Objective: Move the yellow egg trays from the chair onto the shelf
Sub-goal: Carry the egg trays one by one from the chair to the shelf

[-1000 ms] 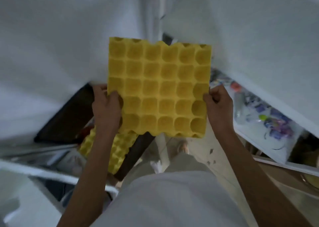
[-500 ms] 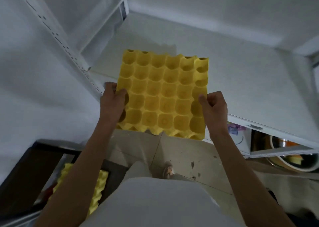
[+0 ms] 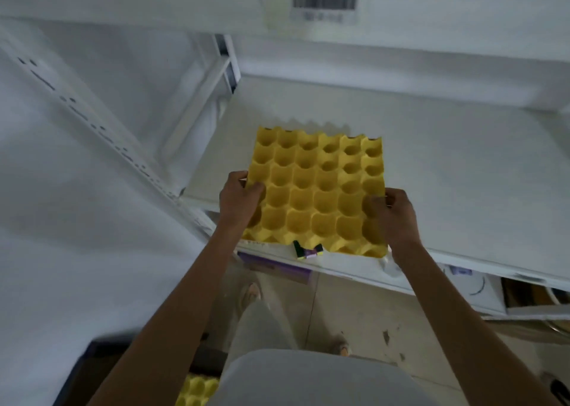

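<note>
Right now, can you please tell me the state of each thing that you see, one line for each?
Yellow egg tray: held over the shelf at both side edges, cups facing up, empty.
Left hand: gripping the tray's left edge.
Right hand: gripping the tray's right edge.
White shelf: bare around the tray.
Second yellow tray: lying below, not yet moved.
Small dark clip: at the shelf's front edge.

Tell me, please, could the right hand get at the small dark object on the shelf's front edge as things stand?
Probably not yet: the right hand is gripping the yellow egg tray, whose near edge partly overhangs the small dark object.
</note>
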